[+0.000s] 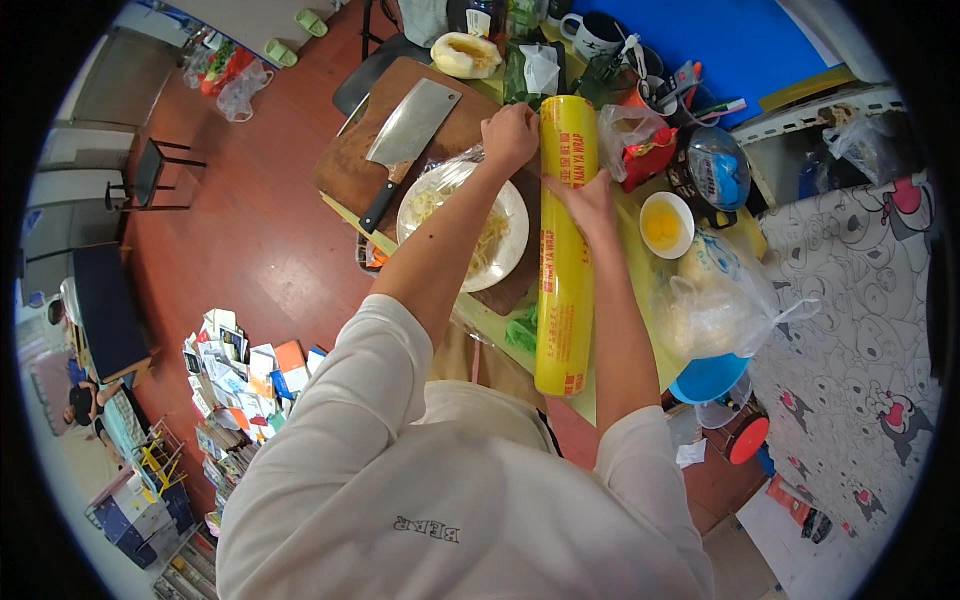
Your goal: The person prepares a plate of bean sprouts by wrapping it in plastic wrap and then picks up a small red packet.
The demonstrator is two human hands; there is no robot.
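Observation:
A large yellow roll of plastic food wrap point(568, 300) lies lengthwise over the table. My right hand point(589, 201) grips its side, thumb across the top. Near the roll's far end, my left hand point(511, 136) is closed in a fist beside it; clear film shows next to that hand, though its fingertips are hidden. Partly beneath my left forearm is a white plate point(513, 251) of pale shredded food, with shiny clear film over at least part of it. A cleaver point(417, 124) with a black handle rests on the wooden cutting board point(345, 161), to the left of the plate.
A white bowl of egg yolks point(685, 238), a knotted plastic bag point(720, 322) and a lidded pot point(718, 169) stand at the right. Behind are a hollowed melon half point(454, 64), a mug point(592, 34) and cups of utensils. A black chair point(150, 176) stands on the floor; a person lies far left.

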